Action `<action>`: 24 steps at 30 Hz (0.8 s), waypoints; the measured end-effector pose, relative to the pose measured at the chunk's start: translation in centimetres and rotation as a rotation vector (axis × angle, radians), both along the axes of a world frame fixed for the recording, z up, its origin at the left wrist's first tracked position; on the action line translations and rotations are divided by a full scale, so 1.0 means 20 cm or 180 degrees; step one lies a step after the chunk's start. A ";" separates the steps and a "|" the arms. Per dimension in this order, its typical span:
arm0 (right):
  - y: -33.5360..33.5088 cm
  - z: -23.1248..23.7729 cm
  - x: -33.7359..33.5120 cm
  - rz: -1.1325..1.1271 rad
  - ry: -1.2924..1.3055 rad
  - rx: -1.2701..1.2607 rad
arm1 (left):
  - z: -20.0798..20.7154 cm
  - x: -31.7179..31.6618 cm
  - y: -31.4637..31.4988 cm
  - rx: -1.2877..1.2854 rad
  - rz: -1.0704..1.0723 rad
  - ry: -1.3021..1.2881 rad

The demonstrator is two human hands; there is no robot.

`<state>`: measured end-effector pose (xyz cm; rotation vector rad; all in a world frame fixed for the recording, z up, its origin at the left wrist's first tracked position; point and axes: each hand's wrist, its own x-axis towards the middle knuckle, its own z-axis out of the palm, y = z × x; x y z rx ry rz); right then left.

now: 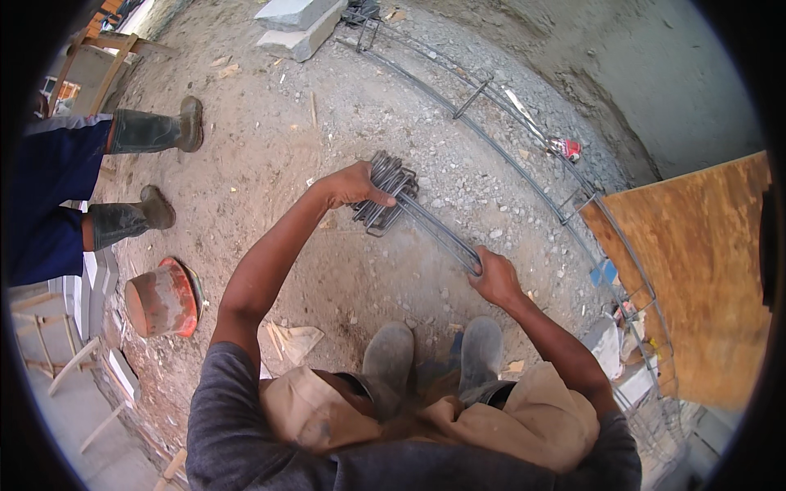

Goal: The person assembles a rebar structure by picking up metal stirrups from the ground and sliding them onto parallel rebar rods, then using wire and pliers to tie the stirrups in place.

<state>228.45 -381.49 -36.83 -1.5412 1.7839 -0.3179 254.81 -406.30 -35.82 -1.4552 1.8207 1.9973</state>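
A bundle of bent steel rebar stirrups [396, 177] is held out in front of me above the dirt. My left hand [357, 185] closes on its left side, thumb laid over the rods. From the bundle, long narrow steel loops [438, 235] run down to the right. Their rounded end sits in the closed fingers of my right hand [494, 278]. The palm sides of both hands are hidden, so how many rods each one grips cannot be seen.
A long rebar cage [458, 113] curves along the right over gravel, reaching a plywood sheet [696, 270]. Concrete blocks [301, 29] lie at the far side. On the left are an overturned-looking dirty bucket [155, 301] and another person's boots [147, 131].
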 end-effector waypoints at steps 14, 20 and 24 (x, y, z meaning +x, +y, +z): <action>0.02 -0.05 0.00 -0.0031 -0.0086 0.0075 | -0.13 -0.24 0.44 -0.0156 -0.0433 0.0006; 0.01 -0.05 -0.01 -0.0036 -0.0172 0.0285 | -0.14 -0.35 0.62 -0.0004 -0.0296 0.0183; 0.04 -0.02 -0.03 0.0052 0.0180 -0.0402 | -0.10 -0.43 0.70 0.0315 -0.0109 0.0416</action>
